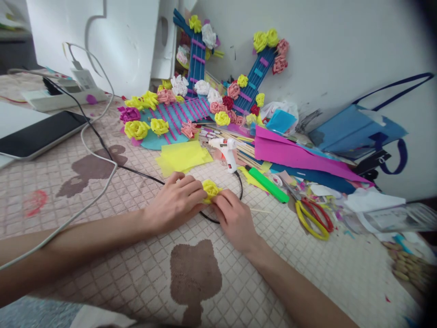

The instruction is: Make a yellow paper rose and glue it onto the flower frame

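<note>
Between my two hands, just above the quilted cloth, is a yellow paper flower [210,190]. My left hand [180,200] has its fingers curled against the flower's left side. From the right, my right hand [235,218] pinches its lower edge with the fingertips. Beyond the hands a white glue gun [224,150] stands on the cloth, its black cord running down behind my right hand. Left of the gun lie sheets of yellow crepe paper [184,157].
Paper-flower-covered blue guitar shapes [177,118] stand at the back. To the right are a green marker-like stick [268,184], scissors [314,218] and magenta sheet [290,152]. A tablet [44,132] and power strip [64,98] lie left; a white cable [99,193] crosses my left forearm.
</note>
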`<state>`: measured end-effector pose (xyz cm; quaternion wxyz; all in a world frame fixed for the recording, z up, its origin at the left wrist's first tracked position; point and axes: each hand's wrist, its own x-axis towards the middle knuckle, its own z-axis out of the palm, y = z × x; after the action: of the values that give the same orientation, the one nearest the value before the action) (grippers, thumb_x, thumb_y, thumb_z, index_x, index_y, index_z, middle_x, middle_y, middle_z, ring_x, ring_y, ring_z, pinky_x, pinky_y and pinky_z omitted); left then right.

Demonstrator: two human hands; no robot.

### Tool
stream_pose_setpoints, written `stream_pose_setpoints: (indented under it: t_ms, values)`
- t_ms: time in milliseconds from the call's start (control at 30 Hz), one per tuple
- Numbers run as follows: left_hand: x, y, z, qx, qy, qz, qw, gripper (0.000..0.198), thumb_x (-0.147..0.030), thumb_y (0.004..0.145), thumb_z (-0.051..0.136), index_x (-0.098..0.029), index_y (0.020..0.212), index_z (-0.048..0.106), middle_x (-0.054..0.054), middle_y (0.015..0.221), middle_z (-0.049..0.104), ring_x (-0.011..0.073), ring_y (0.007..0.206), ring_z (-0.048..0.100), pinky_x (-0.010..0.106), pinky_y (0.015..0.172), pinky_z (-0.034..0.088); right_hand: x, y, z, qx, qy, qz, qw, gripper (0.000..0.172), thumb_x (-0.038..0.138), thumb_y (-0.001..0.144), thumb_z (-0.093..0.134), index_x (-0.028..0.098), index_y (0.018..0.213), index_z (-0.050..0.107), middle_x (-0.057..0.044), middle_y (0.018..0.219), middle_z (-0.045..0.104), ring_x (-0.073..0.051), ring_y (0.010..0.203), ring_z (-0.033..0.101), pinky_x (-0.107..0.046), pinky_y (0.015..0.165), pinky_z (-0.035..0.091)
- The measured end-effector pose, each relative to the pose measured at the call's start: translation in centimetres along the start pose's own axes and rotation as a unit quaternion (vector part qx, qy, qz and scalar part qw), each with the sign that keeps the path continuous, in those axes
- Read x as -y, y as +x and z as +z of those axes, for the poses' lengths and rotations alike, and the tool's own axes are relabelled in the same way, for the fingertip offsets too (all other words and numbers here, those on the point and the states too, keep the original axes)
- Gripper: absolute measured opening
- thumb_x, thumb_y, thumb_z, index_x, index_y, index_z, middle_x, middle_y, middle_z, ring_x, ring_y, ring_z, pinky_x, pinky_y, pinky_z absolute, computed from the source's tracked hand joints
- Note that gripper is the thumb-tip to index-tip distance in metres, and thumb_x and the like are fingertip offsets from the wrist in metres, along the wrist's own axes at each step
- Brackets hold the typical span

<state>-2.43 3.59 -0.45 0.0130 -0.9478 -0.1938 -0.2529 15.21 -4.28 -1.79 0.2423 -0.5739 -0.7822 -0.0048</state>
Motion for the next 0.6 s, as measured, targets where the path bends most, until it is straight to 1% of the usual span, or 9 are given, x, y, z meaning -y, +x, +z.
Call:
stream_pose_setpoints:
  t_ms: [67,167,333,433,600]
  values:
    - [0.04,0.02,0.05,-0.004,0.004,0.003,1.0,0.015,-0.028,0.09,0.05,-0.018,0.082,0.058,0.003,0.082,0.061,0.0189,0.081,0.052,0.035,0.076,0.033,0.08,0.03,-0.05,-0.002,-0.007,-0.005,1.0,0.017,0.014,0.091,0.043,0.015,0.09,0.06,-0.009,0.093,0.06,-0.02,0.088,0.057,-0.031,0.074,0.049]
    - [0.08,0.03,0.0,0.001,0.014,0.009,1.0,0.019,-0.024,0.092,0.045,-0.017,0.08,0.058,0.003,0.079,0.06,0.0178,0.079,0.051,0.035,0.076,0.033,0.18,-0.02,0.01,-0.008,-0.008,-0.011,1.0,0.019,0.015,0.092,0.041,0.015,0.091,0.06,-0.009,0.092,0.06,-0.02,0.087,0.057,-0.032,0.074,0.049]
    - [0.09,-0.01,-0.08,0.01,0.029,0.016,0.999,0.018,-0.02,0.091,0.046,-0.017,0.078,0.057,0.002,0.076,0.059,0.0183,0.078,0.051,0.036,0.076,0.033,0.2,-0.15,0.27,-0.024,0.001,0.006,1.0,0.018,0.022,0.093,0.043,0.015,0.085,0.058,-0.008,0.086,0.059,-0.019,0.081,0.057,-0.03,0.07,0.049]
    - [0.01,0.04,-0.08,0.008,0.03,0.011,0.999,0.02,-0.021,0.092,0.045,-0.017,0.077,0.057,0.002,0.076,0.059,0.0183,0.079,0.051,0.037,0.077,0.033,0.13,-0.11,0.27,-0.022,-0.016,-0.001,1.0,0.019,0.018,0.093,0.042,0.015,0.084,0.059,-0.008,0.086,0.06,-0.019,0.082,0.057,-0.03,0.071,0.049]
    - [-0.1,0.21,0.02,-0.014,0.022,0.009,1.0,0.018,-0.026,0.092,0.047,-0.017,0.079,0.057,0.002,0.079,0.061,0.0182,0.08,0.052,0.036,0.077,0.033,0.14,0.05,0.2,-0.012,-0.034,-0.01,0.999,0.017,0.014,0.091,0.044,0.014,0.086,0.06,-0.009,0.089,0.06,-0.02,0.085,0.057,-0.031,0.073,0.049]
